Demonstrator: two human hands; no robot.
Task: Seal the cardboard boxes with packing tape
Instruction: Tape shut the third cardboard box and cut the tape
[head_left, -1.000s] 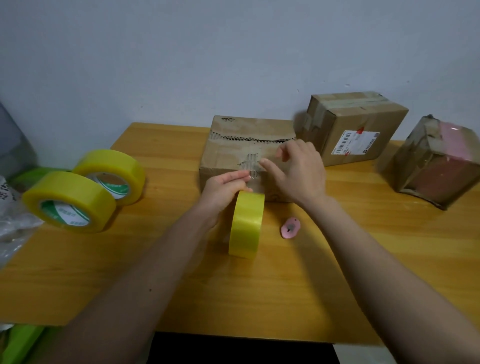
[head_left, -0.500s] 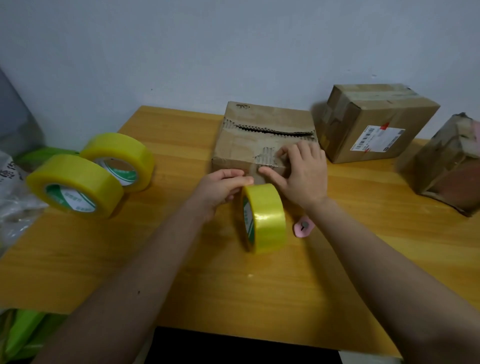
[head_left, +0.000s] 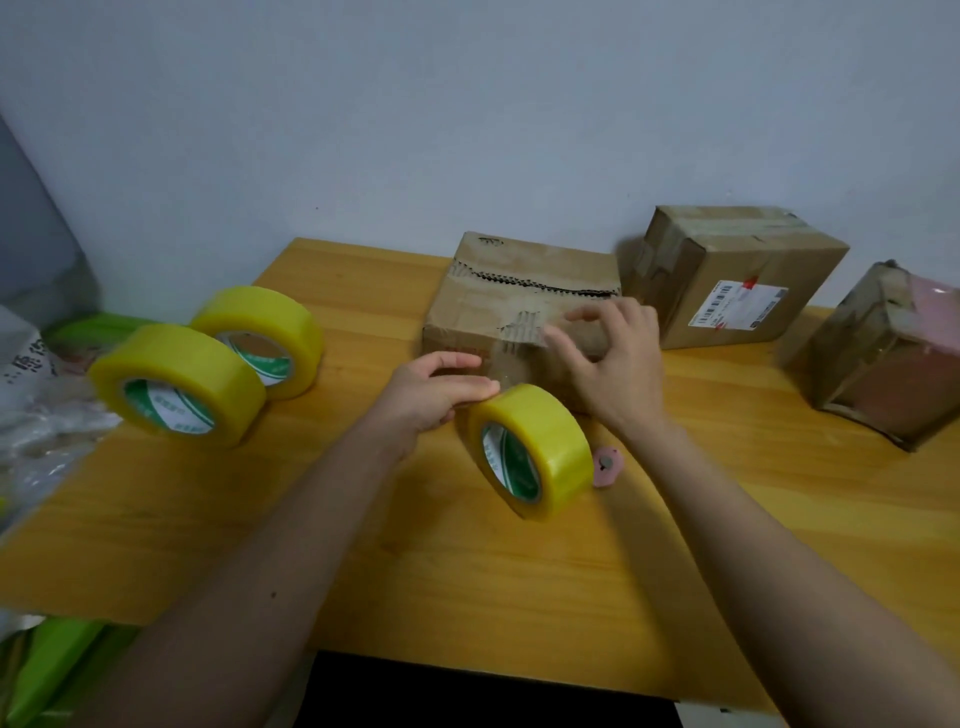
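Left hand (head_left: 431, 389): lying with fingers straight and relaxed, fingertips touching the top of the tape roll (head_left: 530, 457), gripping nothing.
Right hand (head_left: 613, 364): resting with spread, loosely bent fingers on the front top edge of the torn box (head_left: 519, 306); whether it is pinching tape cannot be told.
Tape roll: standing on edge on the wooden table (head_left: 467, 571), just in front of the torn box.
Torn box: sitting mid-table near the wall, its top seam gaping.
Other boxes: a labelled box (head_left: 737, 275) and a wrapped box (head_left: 883, 358) are sitting to the right.
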